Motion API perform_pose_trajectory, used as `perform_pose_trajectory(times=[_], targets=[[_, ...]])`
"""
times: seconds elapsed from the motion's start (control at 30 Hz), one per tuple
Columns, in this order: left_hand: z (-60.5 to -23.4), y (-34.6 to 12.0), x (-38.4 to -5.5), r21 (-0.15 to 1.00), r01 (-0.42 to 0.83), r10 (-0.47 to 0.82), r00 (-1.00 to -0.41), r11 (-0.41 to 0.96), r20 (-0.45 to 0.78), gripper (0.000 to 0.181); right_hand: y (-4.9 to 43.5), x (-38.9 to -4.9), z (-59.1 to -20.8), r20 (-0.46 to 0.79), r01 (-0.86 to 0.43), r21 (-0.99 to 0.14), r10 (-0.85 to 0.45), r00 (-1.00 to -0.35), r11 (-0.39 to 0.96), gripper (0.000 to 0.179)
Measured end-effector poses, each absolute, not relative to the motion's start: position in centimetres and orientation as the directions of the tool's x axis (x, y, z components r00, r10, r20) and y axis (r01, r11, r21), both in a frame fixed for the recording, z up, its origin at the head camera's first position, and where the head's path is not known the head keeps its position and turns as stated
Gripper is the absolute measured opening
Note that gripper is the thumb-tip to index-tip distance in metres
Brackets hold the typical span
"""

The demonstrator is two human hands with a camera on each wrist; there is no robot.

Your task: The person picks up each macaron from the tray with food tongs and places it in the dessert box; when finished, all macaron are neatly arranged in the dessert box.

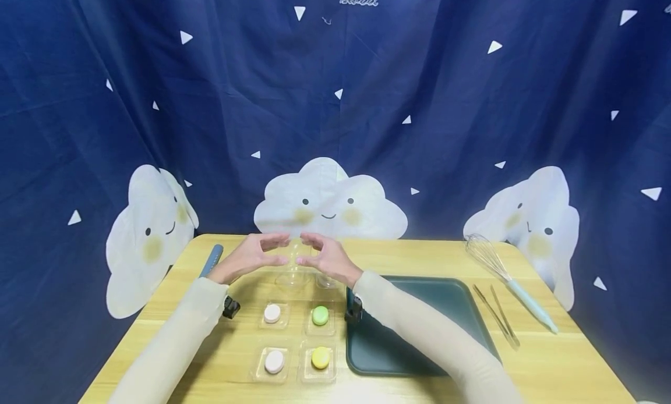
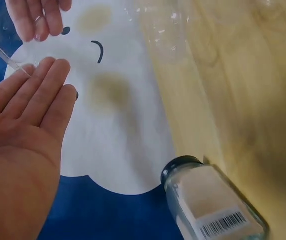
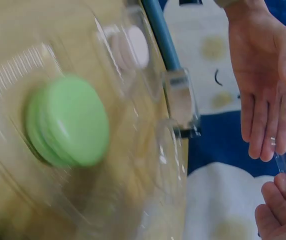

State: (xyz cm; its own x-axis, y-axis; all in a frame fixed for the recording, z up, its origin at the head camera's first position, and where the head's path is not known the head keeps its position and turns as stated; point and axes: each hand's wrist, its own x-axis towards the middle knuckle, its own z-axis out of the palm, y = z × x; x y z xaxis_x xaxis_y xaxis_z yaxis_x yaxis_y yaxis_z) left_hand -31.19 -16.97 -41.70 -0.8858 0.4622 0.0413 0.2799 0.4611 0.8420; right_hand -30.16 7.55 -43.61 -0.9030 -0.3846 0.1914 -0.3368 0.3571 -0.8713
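Note:
Both hands are raised over the far middle of the table, facing each other. Between them they hold a clear plastic cover [image 1: 295, 254], its curved rim showing at the left wrist view's upper left. My left hand [image 1: 249, 257] grips one side between thumb and fingers; its fingers [image 2: 38, 100] lie along the plastic. The opposite side is held by my right hand [image 1: 331, 258], fingers [image 3: 280, 200] at the edge. Below stand a green macaron [image 1: 320, 315], a yellow macaron [image 1: 321, 357] and pale macarons [image 1: 272, 313], each on a square clear plastic base.
More clear plastic pieces [image 1: 326, 280] stand under the hands. A dark tray [image 1: 419, 351] lies right, with tongs [image 1: 498, 316] and a whisk [image 1: 511, 282] beyond. At the left are a blue-handled tool [image 1: 212, 259] and a glass jar [image 2: 208, 200] with a black lid.

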Motion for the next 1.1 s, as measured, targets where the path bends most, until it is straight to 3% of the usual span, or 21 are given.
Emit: perform_pose_trajectory(times=[0.47,0.77,1.1], targets=[[-44.0,-18.7,-26.7,0.817,0.357,0.483,-0.868,0.452,0.112,0.074,7.4,-26.9,-44.4,0.119,-0.418,-0.812,-0.586,-0.801,0.406,0.072],[-45.5,-20.2,-24.1,0.736,0.385,0.491,-0.867,0.557,0.082,0.074,5.8,-24.6,-45.7,0.113,-0.504,-0.688,-0.608,-0.786,0.523,0.076],[-46.6,-20.9,-23.2,0.68,0.389,0.487,-0.872,0.621,0.054,0.08,4.5,-23.8,-46.5,0.046,-0.512,-0.606,-0.615,-0.787,0.609,0.082]])
